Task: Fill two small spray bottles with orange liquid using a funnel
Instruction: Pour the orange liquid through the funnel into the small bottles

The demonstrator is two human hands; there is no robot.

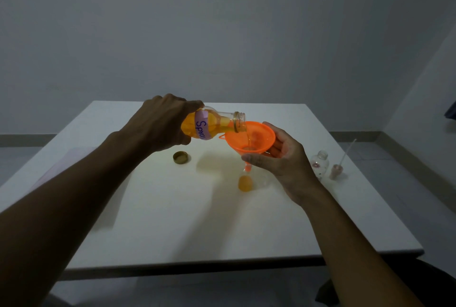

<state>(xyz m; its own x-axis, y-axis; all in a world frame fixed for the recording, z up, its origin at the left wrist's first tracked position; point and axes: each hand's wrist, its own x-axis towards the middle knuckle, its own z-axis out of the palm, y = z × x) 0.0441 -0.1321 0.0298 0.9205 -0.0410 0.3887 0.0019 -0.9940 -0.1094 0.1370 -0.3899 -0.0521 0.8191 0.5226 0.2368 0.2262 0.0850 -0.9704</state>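
My left hand [161,123] grips a clear supply bottle [213,124] with a purple label, tipped on its side. Its open neck lies over an orange funnel [249,137], and orange liquid runs into the cone. My right hand [281,158] holds the funnel by its cone, thumb in front and fingers behind. The funnel's stem goes into a small clear spray bottle [245,182] standing on the white table [172,220], with orange liquid in its lower part. A second small spray bottle [320,164], without liquid, stands to the right.
A gold-coloured cap [181,157] lies on the table left of the funnel. A spray pump head with a long dip tube [337,169] stands at the right beside the second bottle. A grey wall rises behind the table, and floor shows on both sides.
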